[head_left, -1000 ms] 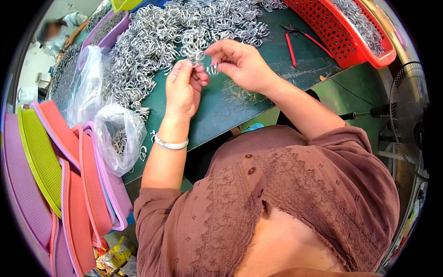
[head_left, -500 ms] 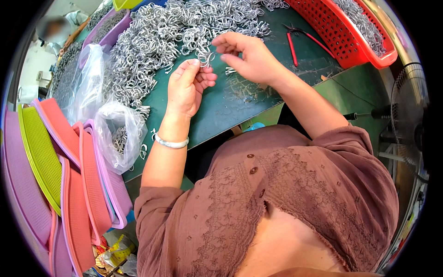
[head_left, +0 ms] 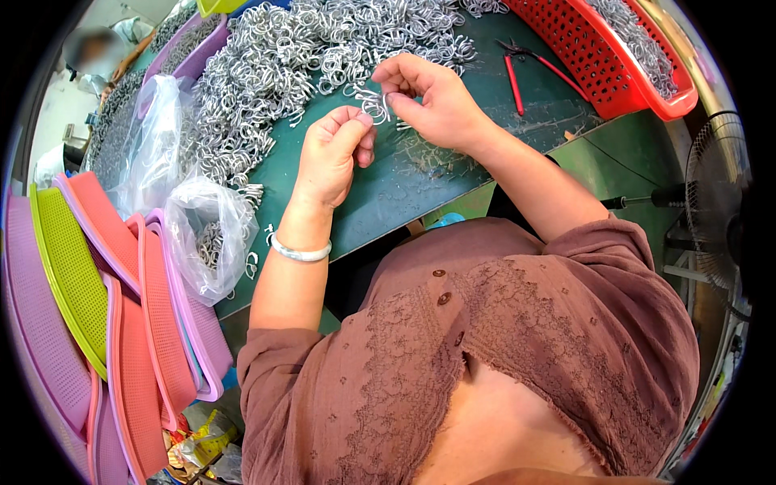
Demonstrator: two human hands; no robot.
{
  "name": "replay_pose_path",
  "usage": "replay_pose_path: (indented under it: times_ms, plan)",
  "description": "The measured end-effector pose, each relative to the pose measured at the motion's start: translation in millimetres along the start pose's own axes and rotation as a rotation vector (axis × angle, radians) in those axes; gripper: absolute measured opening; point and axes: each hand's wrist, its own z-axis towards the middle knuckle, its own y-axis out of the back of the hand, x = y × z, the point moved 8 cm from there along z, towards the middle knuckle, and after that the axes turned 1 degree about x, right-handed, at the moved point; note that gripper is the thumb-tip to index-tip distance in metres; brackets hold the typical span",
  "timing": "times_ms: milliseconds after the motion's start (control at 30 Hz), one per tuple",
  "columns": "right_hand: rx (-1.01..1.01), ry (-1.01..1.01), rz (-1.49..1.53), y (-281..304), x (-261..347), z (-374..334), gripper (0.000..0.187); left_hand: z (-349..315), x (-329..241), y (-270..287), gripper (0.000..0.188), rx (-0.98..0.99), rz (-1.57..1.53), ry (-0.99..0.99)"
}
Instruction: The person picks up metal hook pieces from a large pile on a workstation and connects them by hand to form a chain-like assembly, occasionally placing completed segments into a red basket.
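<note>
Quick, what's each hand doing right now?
Left hand: closed, pinching a few metal rings.
Right hand: partly curled, right by those rings; whether it grips one can't be told.

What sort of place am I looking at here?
Probably a small workshop for hand-sorting or assembling metal parts: a large heap of metal rings covers much of the worn green table, with red-handled pliers and a red basket of metal pieces nearby.
</note>
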Motion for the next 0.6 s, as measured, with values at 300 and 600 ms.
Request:
replay_pose_path:
  times_ms: [300, 600]
  plan:
    - [0.084, -0.143, 0.055, -6, -7, -1, 0.022, 1, 9, -3, 0.008, 0.074, -0.289, 0.110]
    - [0.008, 0.189, -0.203, -4, 21, -3, 0.024, 0, 3, -6, 0.012, 0.047, -0.222, 0.057]
